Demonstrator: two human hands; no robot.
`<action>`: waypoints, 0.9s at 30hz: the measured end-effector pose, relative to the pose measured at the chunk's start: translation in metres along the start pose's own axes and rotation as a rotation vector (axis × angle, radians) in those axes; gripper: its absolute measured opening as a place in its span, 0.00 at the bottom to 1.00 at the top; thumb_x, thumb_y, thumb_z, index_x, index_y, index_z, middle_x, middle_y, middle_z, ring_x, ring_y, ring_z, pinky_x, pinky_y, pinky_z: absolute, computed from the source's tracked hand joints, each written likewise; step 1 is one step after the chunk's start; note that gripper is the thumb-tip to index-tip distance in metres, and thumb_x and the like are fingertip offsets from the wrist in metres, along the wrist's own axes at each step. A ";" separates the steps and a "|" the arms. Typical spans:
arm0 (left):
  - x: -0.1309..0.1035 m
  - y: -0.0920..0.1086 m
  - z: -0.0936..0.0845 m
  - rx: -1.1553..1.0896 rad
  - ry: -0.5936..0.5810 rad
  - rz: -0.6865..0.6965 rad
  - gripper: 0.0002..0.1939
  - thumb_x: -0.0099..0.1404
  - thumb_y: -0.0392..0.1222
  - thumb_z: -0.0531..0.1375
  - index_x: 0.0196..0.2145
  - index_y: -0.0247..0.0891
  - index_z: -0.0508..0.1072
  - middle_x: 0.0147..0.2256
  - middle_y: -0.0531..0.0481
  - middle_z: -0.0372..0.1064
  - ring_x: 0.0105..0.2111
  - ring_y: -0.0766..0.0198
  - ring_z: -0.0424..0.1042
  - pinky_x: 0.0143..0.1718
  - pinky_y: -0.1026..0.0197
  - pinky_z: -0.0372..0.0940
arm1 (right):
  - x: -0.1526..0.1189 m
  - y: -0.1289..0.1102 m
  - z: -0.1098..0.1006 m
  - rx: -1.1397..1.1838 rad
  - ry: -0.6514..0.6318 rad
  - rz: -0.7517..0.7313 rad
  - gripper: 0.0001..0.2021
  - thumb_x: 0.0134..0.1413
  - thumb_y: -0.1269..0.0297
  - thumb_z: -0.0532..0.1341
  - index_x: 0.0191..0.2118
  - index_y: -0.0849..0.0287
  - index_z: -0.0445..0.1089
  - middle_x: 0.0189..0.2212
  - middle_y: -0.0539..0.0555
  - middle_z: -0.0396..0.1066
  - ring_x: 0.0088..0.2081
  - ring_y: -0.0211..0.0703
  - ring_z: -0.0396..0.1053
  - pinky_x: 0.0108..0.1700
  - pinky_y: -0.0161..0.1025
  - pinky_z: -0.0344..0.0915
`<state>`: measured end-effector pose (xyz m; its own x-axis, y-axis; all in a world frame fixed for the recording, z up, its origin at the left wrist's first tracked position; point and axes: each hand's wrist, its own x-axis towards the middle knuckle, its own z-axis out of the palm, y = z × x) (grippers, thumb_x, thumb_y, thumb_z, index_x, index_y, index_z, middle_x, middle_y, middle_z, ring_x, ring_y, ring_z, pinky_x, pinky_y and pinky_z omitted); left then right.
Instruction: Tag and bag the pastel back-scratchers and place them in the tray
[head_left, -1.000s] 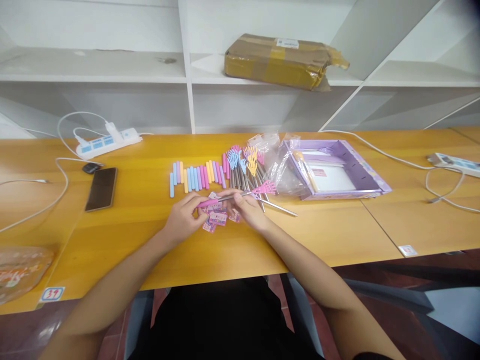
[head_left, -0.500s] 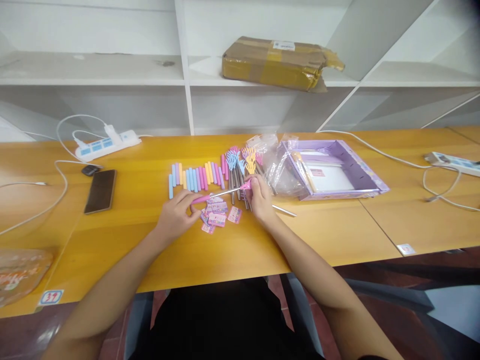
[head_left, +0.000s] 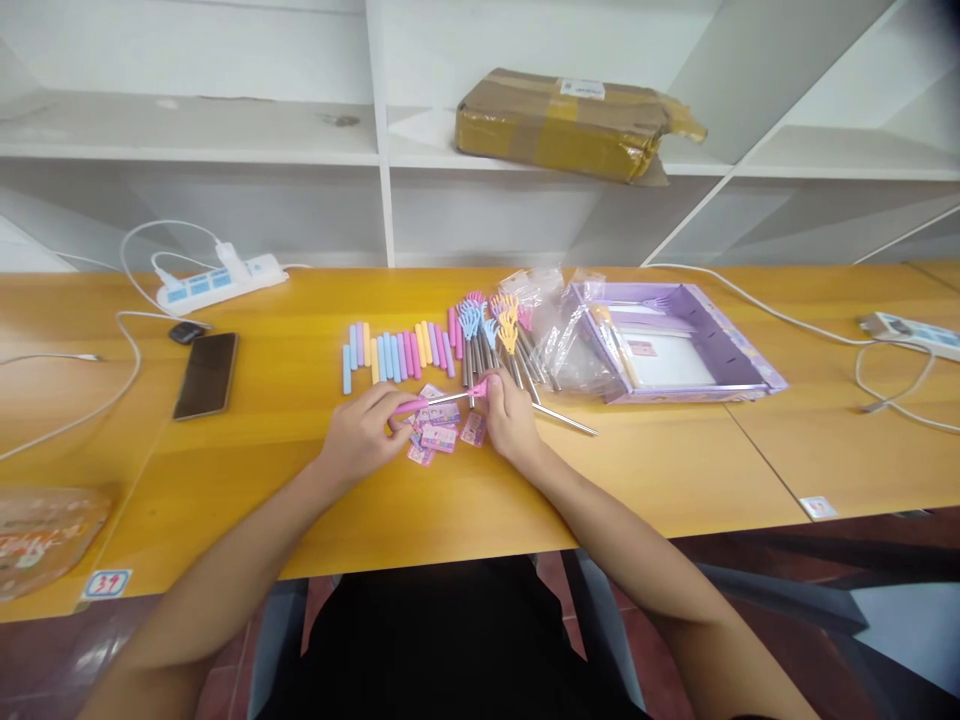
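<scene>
A metal rod (head_left: 448,398) joins a pink handle (head_left: 409,406) at its left end and a pink hand-shaped head (head_left: 478,388) at its right. My left hand (head_left: 366,425) is closed on the handle, and my right hand (head_left: 511,415) pinches the head. Beneath the rod lie several small printed cards (head_left: 439,438). Colored tubes (head_left: 401,355) stand in a row beyond my left hand. Past my right hand is a pile of metal sticks with blue, yellow and pink hand-shaped heads (head_left: 508,325). One bare metal rod (head_left: 566,419) lies to its right.
Clear plastic bags (head_left: 566,345) lean against a purple box (head_left: 750,375) holding a yellow-headed stick. A phone (head_left: 205,376) and a power strip (head_left: 225,284) lie at the left, a second power strip (head_left: 919,334) at the right. A taped carton (head_left: 562,122) rests on the shelf.
Both hands have come slightly closer together, and the right hand with the pink head has moved left and a little down. The camera view has shifted slightly.
</scene>
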<state>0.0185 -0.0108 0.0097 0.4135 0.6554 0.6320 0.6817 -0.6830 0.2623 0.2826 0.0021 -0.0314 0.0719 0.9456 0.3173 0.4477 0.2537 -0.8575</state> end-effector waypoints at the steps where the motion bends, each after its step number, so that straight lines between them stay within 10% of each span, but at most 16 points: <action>1: -0.001 0.000 0.000 -0.003 0.005 -0.005 0.21 0.63 0.27 0.58 0.48 0.42 0.82 0.41 0.49 0.82 0.36 0.63 0.80 0.34 0.62 0.72 | -0.002 -0.001 0.001 -0.026 0.002 -0.003 0.22 0.79 0.43 0.48 0.42 0.50 0.71 0.26 0.50 0.70 0.27 0.48 0.66 0.34 0.43 0.57; 15: 0.004 -0.002 -0.005 -0.043 -0.108 -0.278 0.16 0.65 0.31 0.58 0.46 0.40 0.80 0.43 0.48 0.77 0.40 0.61 0.77 0.42 0.60 0.70 | 0.017 -0.028 -0.020 -0.518 -0.251 -0.069 0.26 0.78 0.44 0.47 0.60 0.59 0.69 0.41 0.59 0.82 0.38 0.53 0.78 0.40 0.40 0.64; 21: 0.019 -0.017 -0.020 0.035 -0.421 -0.367 0.06 0.67 0.37 0.58 0.37 0.39 0.76 0.38 0.47 0.76 0.36 0.58 0.74 0.36 0.59 0.65 | 0.017 -0.061 -0.033 -0.969 -0.411 -0.193 0.19 0.78 0.55 0.53 0.64 0.57 0.67 0.50 0.61 0.80 0.43 0.52 0.79 0.37 0.39 0.61; 27: 0.026 0.023 -0.032 0.310 -0.644 -0.272 0.13 0.77 0.45 0.54 0.44 0.36 0.75 0.39 0.41 0.78 0.36 0.52 0.77 0.34 0.56 0.65 | -0.002 -0.080 -0.042 -1.135 -0.563 -0.293 0.14 0.78 0.65 0.51 0.56 0.58 0.72 0.50 0.63 0.75 0.42 0.48 0.76 0.36 0.39 0.57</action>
<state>0.0253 -0.0201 0.0554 0.4122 0.9111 -0.0003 0.9088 -0.4111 0.0708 0.2842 -0.0288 0.0538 -0.4140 0.9101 -0.0173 0.9026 0.4129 0.1219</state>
